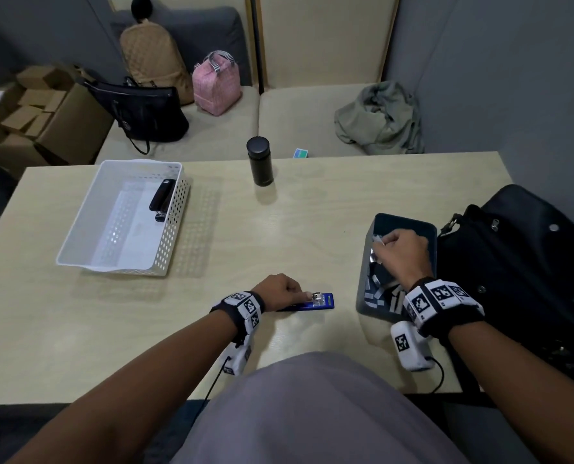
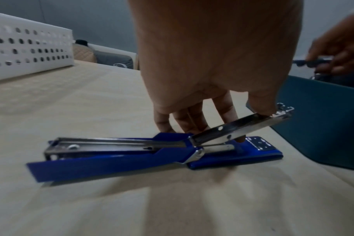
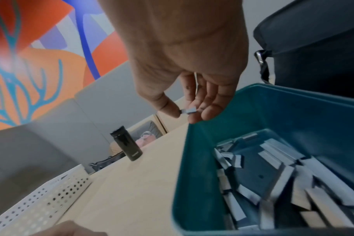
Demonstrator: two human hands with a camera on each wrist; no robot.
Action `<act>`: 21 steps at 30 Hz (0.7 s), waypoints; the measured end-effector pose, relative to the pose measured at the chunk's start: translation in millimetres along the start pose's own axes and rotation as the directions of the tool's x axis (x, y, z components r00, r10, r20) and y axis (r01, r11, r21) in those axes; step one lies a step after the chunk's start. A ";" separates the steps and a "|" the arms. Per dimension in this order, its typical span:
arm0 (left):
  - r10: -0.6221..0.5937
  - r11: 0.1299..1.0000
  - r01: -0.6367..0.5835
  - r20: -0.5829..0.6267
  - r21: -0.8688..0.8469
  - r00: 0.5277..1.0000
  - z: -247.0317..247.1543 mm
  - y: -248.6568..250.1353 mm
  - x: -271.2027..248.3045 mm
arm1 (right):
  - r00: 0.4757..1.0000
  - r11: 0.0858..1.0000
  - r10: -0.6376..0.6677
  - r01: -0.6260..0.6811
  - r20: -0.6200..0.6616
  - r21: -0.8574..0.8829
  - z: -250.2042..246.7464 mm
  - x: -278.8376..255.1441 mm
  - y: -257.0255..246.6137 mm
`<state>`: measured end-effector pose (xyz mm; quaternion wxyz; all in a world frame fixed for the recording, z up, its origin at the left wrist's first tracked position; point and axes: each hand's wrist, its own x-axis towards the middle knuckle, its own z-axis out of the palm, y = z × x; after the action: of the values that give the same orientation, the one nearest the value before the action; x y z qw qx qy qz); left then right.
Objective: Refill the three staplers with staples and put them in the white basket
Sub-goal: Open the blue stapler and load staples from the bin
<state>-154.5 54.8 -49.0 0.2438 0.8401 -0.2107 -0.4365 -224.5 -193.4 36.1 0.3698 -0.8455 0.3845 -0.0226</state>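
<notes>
- blue stapler point(image 2: 152, 153) lies folded open flat on the desk point(image 1: 279, 229), just in front of the person, cover arm swung back and away from the base, so the magazine channel faces up and is reachable from above.
- left hand point(image 2: 212, 63) steadies it: fingertips point(image 2: 162, 124) press down at the hinge, one finger holds up the free end of the metal magazine rail point(image 2: 240, 126). fingers mostly straight, pressing rather than wrapped round. judged: keeps the stapler from sliding during loading.
- right hand point(image 3: 182, 63) is above the teal bin point(image 3: 192, 175) at the right of the desk, thumb and fingers pinching a short staple strip point(image 3: 189, 110). other loose staple strips point(image 3: 273, 159) lie jumbled on the bin floor.
- bin is close beside the blue stapler, likely so the carry is short.
- white basket point(image 1: 78, 236) stands far left on the desk, well apart from the work spot. black stapler point(image 1: 161, 195) already lies inside by the right wall.
- third stapler: not seen in any view.
- judged step: carrying the strip to the open magazine. about a third done.
</notes>
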 end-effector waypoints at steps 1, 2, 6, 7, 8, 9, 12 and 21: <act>-0.001 1.000 0.000 0.016 0.027 1.000 1.0 2.7 0.8 | 0.998 0.999 -0.049 0.049 -0.042 -0.003 1.3 -3.9 -3.7; -0.002 0.999 0.001 0.024 0.048 1.000 2.2 5.4 1.1 | 0.992 0.994 -0.105 0.104 -0.067 -0.017 3.0 -8.0 -7.1; -0.031 0.998 0.032 -0.006 0.062 0.999 7.2 6.7 3.1 | 0.939 0.945 -0.323 0.326 0.122 -0.009 22.0 -30.3 -21.9; -0.042 0.998 0.043 -0.016 0.055 0.999 8.2 6.3 2.7 | 0.908 0.927 -0.360 0.373 0.214 -0.026 29.5 -35.9 -22.6; -0.050 0.997 0.051 -0.016 0.052 0.999 8.4 5.9 1.3 | 0.878 0.910 -0.375 0.410 0.298 -0.065 37.1 -42.8 -22.9; -0.056 0.997 0.056 -0.007 0.054 0.998 8.5 4.2 0.0 | 0.852 0.890 -0.371 0.440 0.369 -0.119 45.6 -48.5 -20.5; -0.073 0.996 0.071 0.027 0.048 0.997 6.5 -4.4 -9.0 | 0.821 0.828 -0.313 0.482 0.478 -0.287 68.3 -63.8 -11.9; 0.018 0.988 -0.023 -0.030 -0.150 0.999 -3.9 -49.8 -31.8 | 0.798 0.839 -0.298 0.481 0.524 -0.255 97.7 -86.3 -5.6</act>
<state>-161.1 113.2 -56.5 0.3137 0.8232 -0.1824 -0.4366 -250.2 -74.0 -10.0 0.2687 -0.9420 0.0957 0.1767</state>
